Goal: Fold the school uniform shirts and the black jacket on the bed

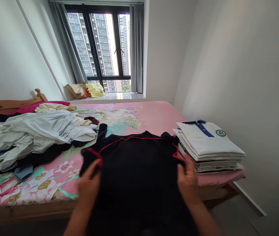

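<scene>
A black jacket (139,170) with thin red piping is spread between my hands, its upper part over the bed's front edge and its lower part hanging toward me. My left hand (89,178) is closed on its left side, beside a red-trimmed edge. On the other side my right hand (188,173) pinches the fabric near another red strip. Both hands are slightly blurred. One dark sleeve (102,131) reaches back onto the bedding at the left. Whether the front or back of the garment faces up, I cannot tell.
A neat stack of folded shirts (210,141), a white polo on top, sits at the bed's right corner. Left lies a loose heap of clothes (46,131) on the floral bedsheet (63,167). Bags (94,90) rest on the windowsill. A wall rises at right.
</scene>
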A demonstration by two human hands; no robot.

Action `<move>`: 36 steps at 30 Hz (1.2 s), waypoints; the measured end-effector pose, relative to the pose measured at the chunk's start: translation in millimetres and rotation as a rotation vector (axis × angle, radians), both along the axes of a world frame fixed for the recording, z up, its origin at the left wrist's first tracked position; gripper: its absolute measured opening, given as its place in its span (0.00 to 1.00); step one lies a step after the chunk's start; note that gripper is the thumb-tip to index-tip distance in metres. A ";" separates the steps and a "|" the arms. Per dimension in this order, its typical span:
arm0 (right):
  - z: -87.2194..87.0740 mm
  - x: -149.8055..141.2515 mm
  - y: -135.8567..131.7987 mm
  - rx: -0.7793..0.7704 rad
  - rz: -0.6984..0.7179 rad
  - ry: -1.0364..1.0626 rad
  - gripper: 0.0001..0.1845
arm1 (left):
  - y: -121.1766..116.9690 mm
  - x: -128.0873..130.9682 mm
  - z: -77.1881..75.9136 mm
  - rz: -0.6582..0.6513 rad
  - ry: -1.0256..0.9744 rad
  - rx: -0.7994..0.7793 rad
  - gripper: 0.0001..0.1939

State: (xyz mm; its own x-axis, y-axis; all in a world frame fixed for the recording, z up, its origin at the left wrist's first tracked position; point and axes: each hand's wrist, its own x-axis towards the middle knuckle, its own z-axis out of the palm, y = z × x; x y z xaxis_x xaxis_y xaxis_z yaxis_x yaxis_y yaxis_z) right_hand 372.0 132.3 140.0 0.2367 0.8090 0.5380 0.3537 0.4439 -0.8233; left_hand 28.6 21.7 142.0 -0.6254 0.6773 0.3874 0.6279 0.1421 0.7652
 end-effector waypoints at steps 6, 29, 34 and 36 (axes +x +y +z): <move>-80.5 -83.9 -41.8 -0.089 0.544 -0.504 0.16 | 16.2 92.6 -62.6 -0.479 0.288 -0.396 0.25; -83.4 -108.2 -34.1 -0.214 0.527 -0.451 0.06 | 40.9 88.5 -60.7 -0.526 -0.337 -0.399 0.06; -78.6 -100.4 -24.3 -0.334 0.662 -0.380 0.13 | 42.9 85.9 -70.1 -0.549 -0.423 -0.416 0.07; -74.8 -99.1 -18.6 -0.395 0.723 -0.371 0.15 | 43.2 85.2 -71.5 -0.555 -0.479 -0.430 0.07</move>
